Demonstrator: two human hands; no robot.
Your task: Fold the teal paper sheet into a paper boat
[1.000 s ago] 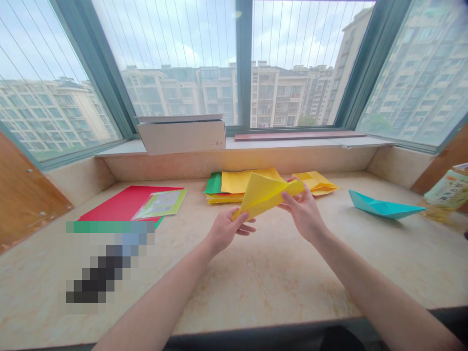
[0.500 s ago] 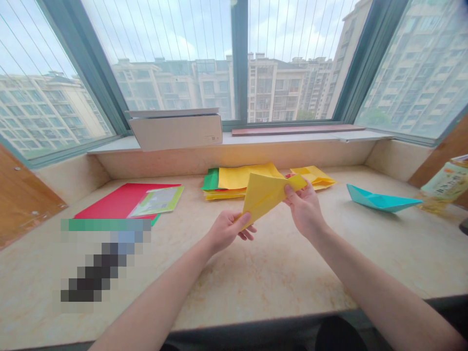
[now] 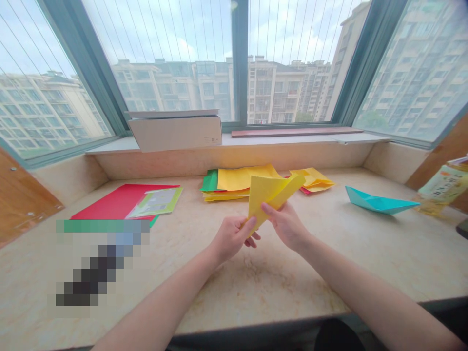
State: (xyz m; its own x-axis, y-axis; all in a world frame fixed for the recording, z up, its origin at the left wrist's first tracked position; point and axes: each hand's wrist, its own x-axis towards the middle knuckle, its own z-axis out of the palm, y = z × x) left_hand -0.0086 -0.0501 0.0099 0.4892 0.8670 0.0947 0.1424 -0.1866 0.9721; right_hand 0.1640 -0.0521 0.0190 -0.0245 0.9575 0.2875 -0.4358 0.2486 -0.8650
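A folded yellow paper [image 3: 271, 193] is held up above the marble counter [image 3: 278, 273], its point tilted up to the right. My left hand [image 3: 234, 237] pinches its lower corner between thumb and fingers. My right hand [image 3: 287, 225] grips the paper's underside, thumb on its front face. Both hands are close together, just in front of a stack of yellow and green sheets [image 3: 234, 183].
A teal paper boat [image 3: 378, 202] sits to the right. Red sheets with a green leaflet [image 3: 126, 203] lie to the left, a folded yellow piece [image 3: 314, 179] behind. A white box [image 3: 175, 129] stands on the sill. A packet [image 3: 444, 184] is at far right.
My right hand has slid down the paper toward my left hand. The yellow paper has turned more upright and narrower.
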